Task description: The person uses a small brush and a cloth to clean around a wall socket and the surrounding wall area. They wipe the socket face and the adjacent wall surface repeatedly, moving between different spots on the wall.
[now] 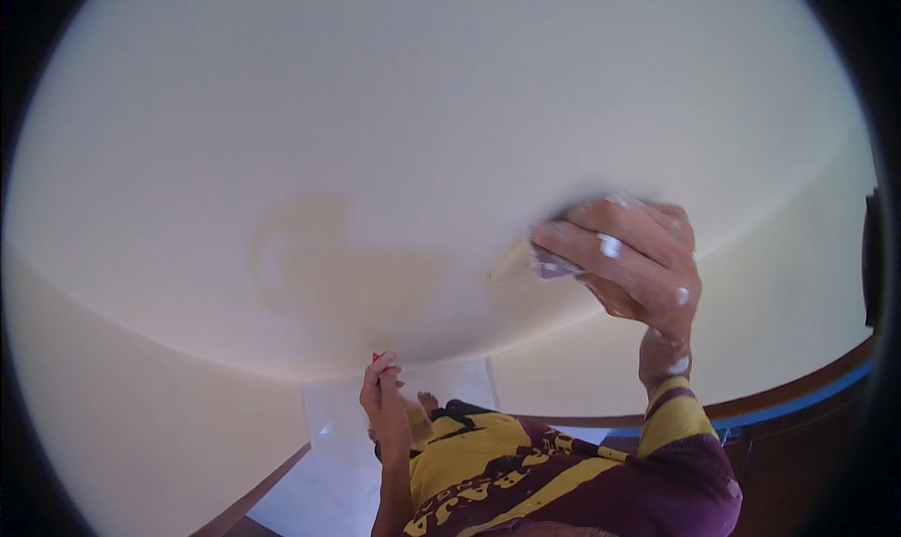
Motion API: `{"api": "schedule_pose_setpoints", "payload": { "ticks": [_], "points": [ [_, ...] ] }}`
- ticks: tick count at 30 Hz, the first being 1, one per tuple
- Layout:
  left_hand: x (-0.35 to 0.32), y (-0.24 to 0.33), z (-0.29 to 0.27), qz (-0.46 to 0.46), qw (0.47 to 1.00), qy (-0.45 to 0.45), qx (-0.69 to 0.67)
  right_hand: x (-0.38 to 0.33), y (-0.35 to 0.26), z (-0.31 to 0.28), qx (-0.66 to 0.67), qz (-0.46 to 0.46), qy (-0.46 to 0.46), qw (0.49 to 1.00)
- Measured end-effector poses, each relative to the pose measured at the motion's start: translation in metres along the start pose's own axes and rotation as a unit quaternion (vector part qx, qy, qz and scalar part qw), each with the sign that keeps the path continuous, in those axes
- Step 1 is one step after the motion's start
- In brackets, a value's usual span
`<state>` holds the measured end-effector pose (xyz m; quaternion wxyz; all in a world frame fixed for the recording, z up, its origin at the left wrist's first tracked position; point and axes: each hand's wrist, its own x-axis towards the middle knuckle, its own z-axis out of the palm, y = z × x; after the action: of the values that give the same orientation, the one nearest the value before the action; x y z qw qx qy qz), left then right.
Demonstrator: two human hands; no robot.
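Observation:
My right hand is raised at the right, fingers closed round a flat purple-grey piece held at the pale surface. White smears dot its knuckles, fingers and wrist. The purple piece is mostly covered by my fingers, so I cannot tell its kind. Beside it a pale yellow wedge shows; whether it belongs to the piece or the surface is unclear. Lower down, near the middle, my left hand is closed on a small red object, its kind too small to tell. Tan patches mark the surface between the hands.
A broad off-white surface fills most of the view, meeting cream walls at left and right. Below lies a glossy white floor with a bare foot on it. Dark brown woodwork stands at lower right.

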<state>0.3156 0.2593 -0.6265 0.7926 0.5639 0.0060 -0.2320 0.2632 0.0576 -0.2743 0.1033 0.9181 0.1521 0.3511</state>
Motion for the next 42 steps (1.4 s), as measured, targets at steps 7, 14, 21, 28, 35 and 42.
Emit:
{"api": "schedule_pose_setpoints", "payload": {
  "ticks": [7,14,21,28,35,42],
  "points": [
    [0.006,-0.004,0.009,0.029,0.999,0.019,0.018,-0.025,0.018,0.002,-0.034,0.009,-0.024,0.999],
    [0.004,-0.001,0.016,0.019,0.999,0.026,0.018,-0.020,0.020,-0.001,-0.051,-0.025,-0.035,0.998],
    [0.002,0.004,0.017,0.004,1.000,0.026,0.007,-0.024,0.033,-0.012,-0.078,-0.003,-0.044,0.996],
    [-0.003,0.013,0.023,0.012,0.998,0.049,0.040,-0.067,0.047,-0.042,-0.123,0.106,-0.016,0.987],
    [-0.020,0.070,0.038,0.030,0.998,-0.005,0.054,-0.058,0.029,-0.083,0.007,0.211,0.103,0.972],
    [-0.010,0.044,0.020,0.020,0.999,-0.034,0.029,-0.032,0.012,-0.058,0.092,0.169,0.026,0.981]
  ]
}}
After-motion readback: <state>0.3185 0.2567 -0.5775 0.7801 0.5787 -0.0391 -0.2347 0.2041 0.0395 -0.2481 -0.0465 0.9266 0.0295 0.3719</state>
